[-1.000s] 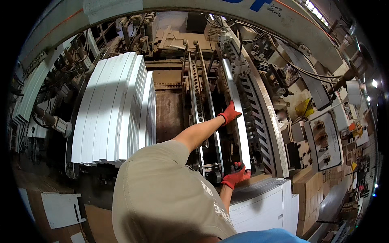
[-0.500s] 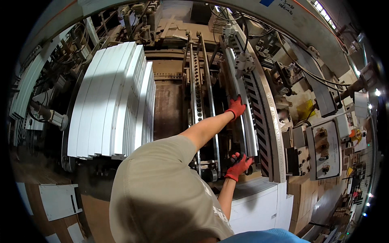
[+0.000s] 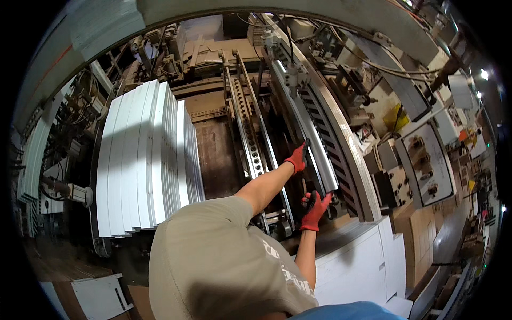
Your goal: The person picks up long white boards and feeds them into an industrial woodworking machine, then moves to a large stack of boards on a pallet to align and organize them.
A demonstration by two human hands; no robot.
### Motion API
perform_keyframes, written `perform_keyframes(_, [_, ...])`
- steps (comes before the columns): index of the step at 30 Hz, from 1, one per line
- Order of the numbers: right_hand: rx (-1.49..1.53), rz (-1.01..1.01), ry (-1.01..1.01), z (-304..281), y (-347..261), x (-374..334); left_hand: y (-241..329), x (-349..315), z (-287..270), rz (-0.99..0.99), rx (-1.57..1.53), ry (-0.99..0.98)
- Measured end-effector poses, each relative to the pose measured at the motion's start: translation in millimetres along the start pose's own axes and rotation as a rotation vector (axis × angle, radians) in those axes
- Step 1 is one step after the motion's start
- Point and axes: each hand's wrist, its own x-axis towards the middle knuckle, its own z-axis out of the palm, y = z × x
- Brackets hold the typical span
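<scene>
Both my hands wear red gloves with dark palms. My left hand point(image 3: 297, 157) is at the side of a long silver metal bar point(image 3: 320, 160), its fingers stretched along a thin pale edge beside the bar. Closer to me, my right hand point(image 3: 316, 210) is at the bar's near end, fingers apart and one fingertip by the bar's tip. Neither hand visibly grips anything; the palms are partly hidden. Left of my arms stands a row of long white panels point(image 3: 125, 160), packed on edge.
Two metal rails point(image 3: 246, 122) with a row of holes run between panels and bar. Right of the bar lies a slatted machine bed point(image 3: 325, 130), then a control box point(image 3: 426, 162). White boards point(image 3: 354, 266) are stacked near my right forearm. An overhead beam point(image 3: 213, 18) crosses the top.
The view has turned and shifted. My left hand has come off the top of the bar to its side. My right hand has stayed by the near end, its fingers now pointing more upward.
</scene>
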Motion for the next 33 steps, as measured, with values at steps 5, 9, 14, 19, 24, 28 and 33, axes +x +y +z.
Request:
perform_keyframes(5, [-0.084, 0.032, 0.015, 7, 4, -21, 4, 5, -18, 0.021, 0.007, -0.180])
perform_keyframes(9, [-0.135, -0.042, -0.058, 14, 19, -29, 13, -2, -16, 0.089, -0.006, -0.166])
perform_keyframes(14, [-0.584, -0.258, -0.174, 9, 28, -37, 16, -26, 10, 0.017, -0.251, -0.202])
perform_keyframes(19, [-0.843, -0.397, -0.111, 6, 24, -66, 13, -52, 39, -0.023, -0.231, -0.206])
perform_keyframes(24, [-1.077, -0.541, -0.073, 9, 22, -97, 25, 1, -24, 0.033, -0.069, -0.107])
perform_keyframes(28, [-0.957, -0.276, 0.041, -9, 21, -85, 17, -33, 40, -0.021, 0.199, 0.050])
perform_keyframes(33, [-1.049, -0.506, 0.034, -16, 49, -88, 45, -35, 22, -0.109, 0.104, -0.131])
